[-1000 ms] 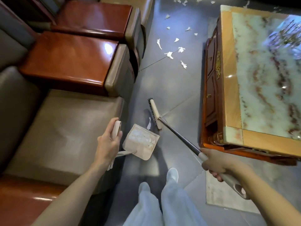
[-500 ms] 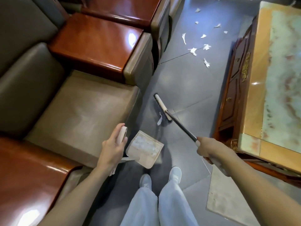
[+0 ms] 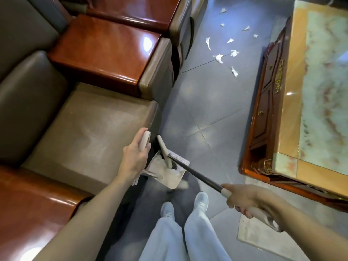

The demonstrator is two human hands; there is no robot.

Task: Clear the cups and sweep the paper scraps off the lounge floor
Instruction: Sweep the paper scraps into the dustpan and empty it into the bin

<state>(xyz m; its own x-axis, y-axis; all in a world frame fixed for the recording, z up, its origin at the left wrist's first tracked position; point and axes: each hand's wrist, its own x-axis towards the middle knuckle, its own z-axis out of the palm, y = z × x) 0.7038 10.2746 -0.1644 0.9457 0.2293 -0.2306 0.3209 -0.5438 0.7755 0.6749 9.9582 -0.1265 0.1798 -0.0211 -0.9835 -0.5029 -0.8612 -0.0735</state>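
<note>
The right hand (image 3: 243, 199) is gripping the broom (image 3: 195, 175), shaft pointing up-left into the dustpan (image 3: 174, 178). The left hand (image 3: 134, 157) is holding its handle.

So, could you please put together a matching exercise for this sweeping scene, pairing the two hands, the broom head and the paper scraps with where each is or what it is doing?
Things:
1. broom head
2. paper scraps
3. left hand
4. right hand

Places or states:
A. grips the broom near the end of its handle
B. scattered on the floor between sofa and table
C. holds the dustpan by its upright handle
D. partly over the dustpan's tray

Pairs: 1-D, 2-B, 3-C, 4-A.
</note>
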